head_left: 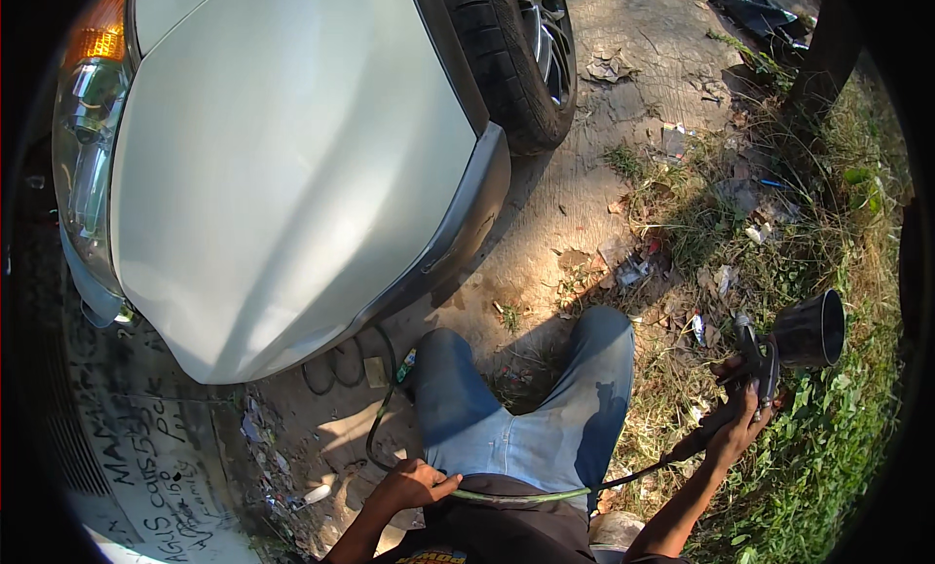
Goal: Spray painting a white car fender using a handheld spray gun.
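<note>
My right hand, out to the right over the grass, is wrapped round the handle of a spray gun. A black cup is on the gun, its round end facing right. From below the gun, a thin hose crosses in front of my waist, partly green and partly dark. My left hand grips this hose near my left hip, with the thumb lying along it. Ahead and to the left is the pale silver bumper of a car, apart from both hands.
The car's headlight is at the far left and its front wheel at the top. My bent legs in jeans are below the bumper. Loose hose coils lie on the ground. Litter and weeds line the right; a wall with handwriting is lower left.
</note>
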Demonstrator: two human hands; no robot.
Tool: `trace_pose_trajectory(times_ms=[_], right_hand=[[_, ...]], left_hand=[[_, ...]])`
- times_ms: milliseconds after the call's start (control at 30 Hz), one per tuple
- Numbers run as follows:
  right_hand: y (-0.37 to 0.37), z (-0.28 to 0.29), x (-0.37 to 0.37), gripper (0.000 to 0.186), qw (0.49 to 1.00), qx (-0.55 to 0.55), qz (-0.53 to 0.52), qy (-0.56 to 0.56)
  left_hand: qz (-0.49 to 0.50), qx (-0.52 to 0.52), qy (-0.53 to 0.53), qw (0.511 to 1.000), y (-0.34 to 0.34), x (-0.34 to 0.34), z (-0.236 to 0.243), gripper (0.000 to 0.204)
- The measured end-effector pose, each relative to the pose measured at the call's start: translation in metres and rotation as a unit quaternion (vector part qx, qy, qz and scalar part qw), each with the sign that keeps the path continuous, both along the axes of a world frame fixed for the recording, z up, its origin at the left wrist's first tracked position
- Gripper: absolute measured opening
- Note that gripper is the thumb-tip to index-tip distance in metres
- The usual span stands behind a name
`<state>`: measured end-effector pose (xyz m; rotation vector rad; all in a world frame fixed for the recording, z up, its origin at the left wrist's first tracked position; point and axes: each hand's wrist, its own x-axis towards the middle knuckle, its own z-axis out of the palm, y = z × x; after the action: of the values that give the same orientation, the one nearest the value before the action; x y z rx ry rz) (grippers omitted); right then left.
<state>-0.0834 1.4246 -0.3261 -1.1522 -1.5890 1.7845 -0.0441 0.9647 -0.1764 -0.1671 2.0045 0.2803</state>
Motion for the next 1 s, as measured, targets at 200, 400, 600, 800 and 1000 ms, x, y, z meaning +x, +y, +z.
trace_pose_trajectory(times_ms=[200,400,600,800,1000], right_hand=[[-0.01,0.007,-0.004,0.054,1.0,-0.007,0.0,0.016],[-0.011,0.007,-0.004,0.05,1.0,0.006,0.002,0.019],[-0.013,0.004,-0.001,0.049,0.997,0.065,0.018,0.027],[-0.023,0.016,-0.002,0.059,0.98,0.183,0.068,0.035],[-0.052,0.096,-0.026,0.058,0.99,0.057,0.125,0.027]], left_hand=[[-0.003,-0.014,-0.027,1.0,-0.006,0.004,-0.006,0.063],[-0.043,0.041,0.018,0.998,-0.014,0.011,-0.012,0.062],[-0.019,0.076,0.049,0.996,-0.012,0.01,-0.004,0.062],[0.017,0.054,0.035,0.998,-0.02,0.02,-0.005,0.058],[0.043,0.091,0.084,0.991,-0.033,0.044,-0.008,0.052]])
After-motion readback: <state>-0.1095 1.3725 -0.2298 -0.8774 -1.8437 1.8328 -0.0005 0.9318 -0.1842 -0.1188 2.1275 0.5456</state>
